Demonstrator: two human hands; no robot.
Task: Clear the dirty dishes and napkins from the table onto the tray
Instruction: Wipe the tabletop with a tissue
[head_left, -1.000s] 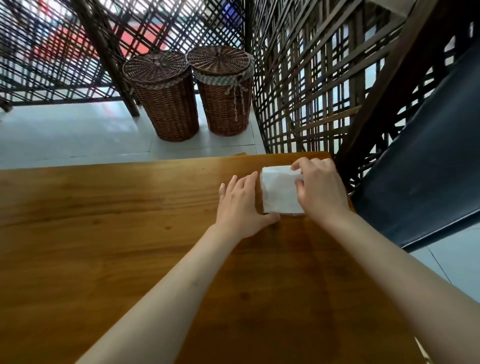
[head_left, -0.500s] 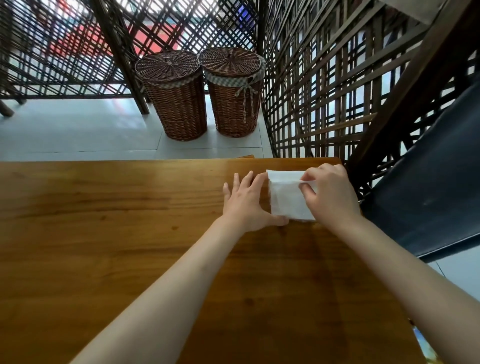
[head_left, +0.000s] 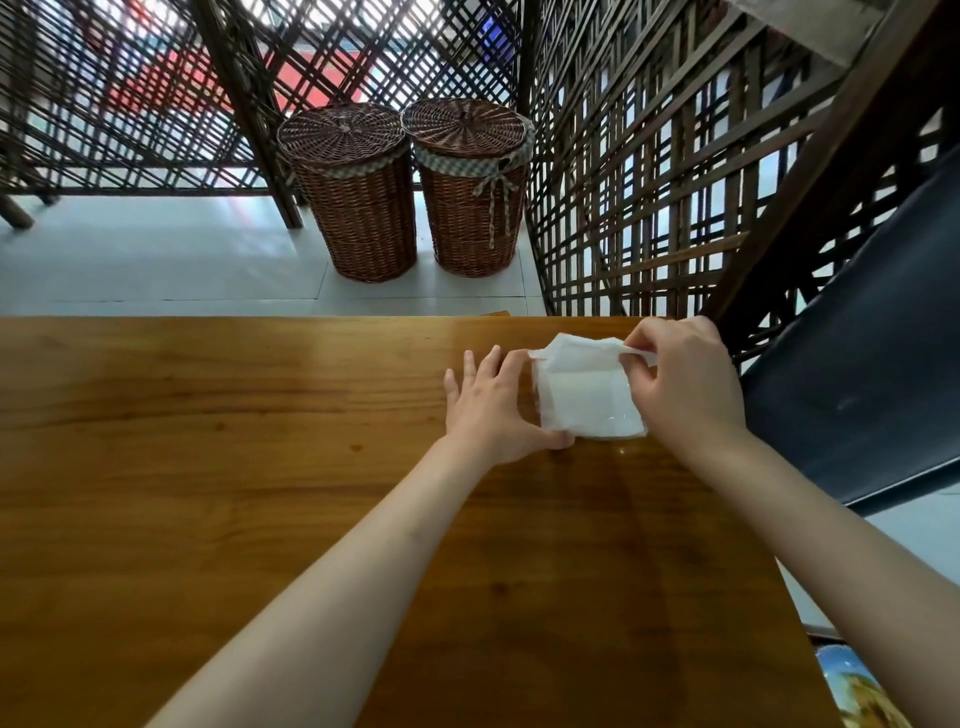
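Head view: the napkin pack (head_left: 587, 400), located at the far right of the table (head_left: 208, 467), is steadied by the spread, unclenched left hand (head_left: 498, 405) while a sheet is pinched by the right hand (head_left: 685, 379); a clean upward pull is judged necessary.

Both bare forearms reach forward from the bottom of the frame, converging toward the upper right. The left hand (head_left: 493, 402) lies palm down with fingers spread and extended, its thumb tucked in toward the right. The right hand (head_left: 685, 379) is raised slightly, knuckles up, its thumb and forefinger closed together in a pinch, the remaining fingers curled.
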